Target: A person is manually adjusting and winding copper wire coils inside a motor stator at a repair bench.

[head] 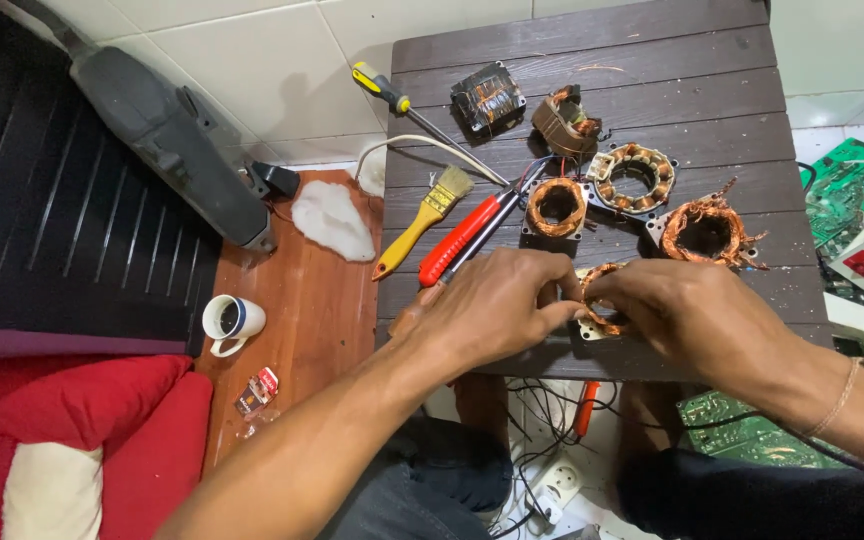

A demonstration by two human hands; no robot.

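Both my hands meet over a small motor stator with copper windings at the near edge of a dark slatted wooden table. My left hand grips its left side with thumb and fingers. My right hand holds its right side, fingers curled over the coil. Most of the stator is hidden under my fingers.
Further back on the table lie three more copper-wound stators, two small transformers, a yellow-handled brush, a red-handled tool and a screwdriver. A cup stands on the left floor. Circuit boards lie right.
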